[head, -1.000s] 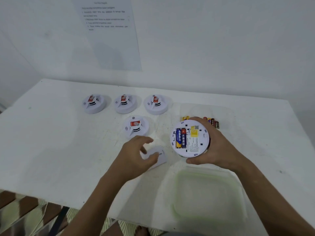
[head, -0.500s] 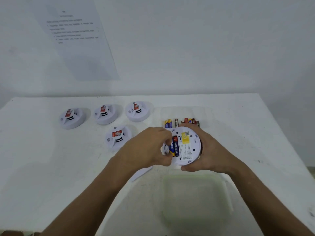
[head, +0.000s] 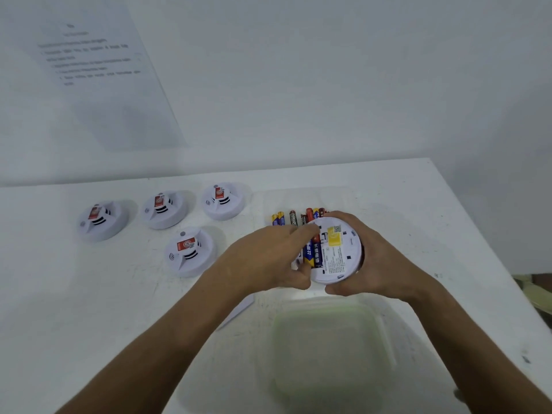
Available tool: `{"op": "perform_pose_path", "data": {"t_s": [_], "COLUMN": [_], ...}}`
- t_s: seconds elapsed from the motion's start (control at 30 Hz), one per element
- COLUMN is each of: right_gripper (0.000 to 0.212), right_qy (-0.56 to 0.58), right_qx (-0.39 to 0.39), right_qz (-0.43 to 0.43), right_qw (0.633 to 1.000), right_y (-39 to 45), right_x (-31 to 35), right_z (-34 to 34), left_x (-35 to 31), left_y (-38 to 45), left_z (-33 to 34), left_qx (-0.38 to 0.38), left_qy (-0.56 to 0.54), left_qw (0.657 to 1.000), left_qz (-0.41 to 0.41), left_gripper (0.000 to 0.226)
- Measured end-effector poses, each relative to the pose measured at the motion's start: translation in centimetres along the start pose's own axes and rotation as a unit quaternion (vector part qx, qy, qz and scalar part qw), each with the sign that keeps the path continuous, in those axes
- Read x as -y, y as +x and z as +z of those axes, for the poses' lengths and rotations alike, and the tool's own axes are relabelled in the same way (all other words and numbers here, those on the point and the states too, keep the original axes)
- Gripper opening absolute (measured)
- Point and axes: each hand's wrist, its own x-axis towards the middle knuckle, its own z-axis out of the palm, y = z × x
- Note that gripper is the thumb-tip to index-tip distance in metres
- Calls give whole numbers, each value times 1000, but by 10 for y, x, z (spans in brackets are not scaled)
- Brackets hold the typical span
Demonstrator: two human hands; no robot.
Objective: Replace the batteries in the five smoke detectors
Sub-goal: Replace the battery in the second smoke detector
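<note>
My right hand [head: 375, 261] grips a white smoke detector [head: 336, 258] held back-side up above the table, its battery bay uncovered with blue and yellow batteries [head: 312, 254] in it. My left hand [head: 268, 258] reaches into that bay, index finger and thumb pinching at the batteries. The detector's flat white cover [head: 239, 312] lies on the table under my left forearm. Several other white detectors lie face up to the left: a row of three [head: 162, 209] and one [head: 189, 252] nearer me. Loose batteries [head: 294, 217] lie just behind the held detector.
A translucent lidded plastic box [head: 331, 348] stands on the white table [head: 74, 294] right below my hands. The loose batteries rest in a clear shallow tray [head: 301, 197]. A printed sheet [head: 98, 73] hangs on the wall at the back left. The table's right edge runs close to my right forearm.
My left hand let go of the cover on the table and moved right to the detector's battery bay, where it now pinches at the batteries. The view has shifted.
</note>
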Motion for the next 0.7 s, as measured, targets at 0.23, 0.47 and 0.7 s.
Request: {"op": "perform_pose_path", "data": {"t_s": [0.23,0.47,0.7], "right_gripper": [97,99,96], "right_qy": [-1,-14,-41], "right_qx": [-52,-77,-121], "right_qz": [1,11,31], "right_qw": [999,997,991], "right_y": [3,5,-4], "right_x": [-8,-6,-11], "right_z": [-5,-8,-25], "left_x": [12,16,28], "left_y": [3,9,2], "left_z": [16,12,14], "left_qx": [-98,-128,-197], "left_qy": [-47,-203,-322], "left_qw": [993,970,903], "left_qz": [56,-48,-204], "left_gripper": [38,23,16]}}
